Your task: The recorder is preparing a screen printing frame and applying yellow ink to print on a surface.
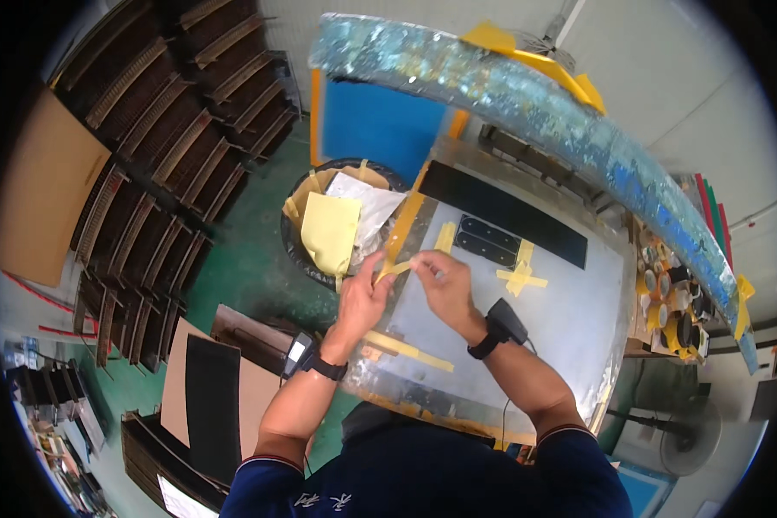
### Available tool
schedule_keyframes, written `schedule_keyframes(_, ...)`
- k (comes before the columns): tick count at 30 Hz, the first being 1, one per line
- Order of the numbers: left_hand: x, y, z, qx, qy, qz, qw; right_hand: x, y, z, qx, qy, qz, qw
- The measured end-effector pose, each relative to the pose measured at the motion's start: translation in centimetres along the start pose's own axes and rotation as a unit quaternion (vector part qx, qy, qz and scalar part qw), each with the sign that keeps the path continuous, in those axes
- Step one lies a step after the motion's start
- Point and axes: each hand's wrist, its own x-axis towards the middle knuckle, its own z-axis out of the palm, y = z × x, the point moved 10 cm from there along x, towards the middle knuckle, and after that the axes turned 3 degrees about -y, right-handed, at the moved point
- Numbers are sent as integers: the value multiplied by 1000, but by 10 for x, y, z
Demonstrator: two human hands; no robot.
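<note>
A short strip of yellow masking tape (pixel 395 270) is stretched between my two hands, above the left edge of the worktable (pixel 457 328). My left hand (pixel 364 298) is closed, pinching one end. The fingertips of my right hand (pixel 445 287) pinch the other end. Just beyond my right hand, a black panel with rounded shapes and small dots (pixel 488 242) lies on the table's pale surface. Tape pieces (pixel 522 276) stick at its right corner, and another piece (pixel 445 236) sits at its left side. A long black strip (pixel 509 214) lies behind the panel.
A lined bin (pixel 298 246) with yellow and white sheets stands left of the table. A paint-spattered beam (pixel 509 91) arches overhead. Dark racks (pixel 155 112) fill the far left. Tape rolls (pixel 660 293) crowd a shelf at right, near a fan (pixel 689 436).
</note>
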Motion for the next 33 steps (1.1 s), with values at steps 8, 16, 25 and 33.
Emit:
schedule_keyframes(8,10,12,17,67,-1,97,993,27,39,-11,35,-64,78,994)
schedule_keyframes(16,-18,-1,61,-63,-118,50,990,8,49,-36,87,-162,63,981)
schedule_keyframes(25,-99,19,28,-158,-285,-98,940,-105,19,39,157,-468,201,846)
schedule_keyframes(33,-251,-237,-304,390,141,-258,872,-122,13,39,187,-345,250,885)
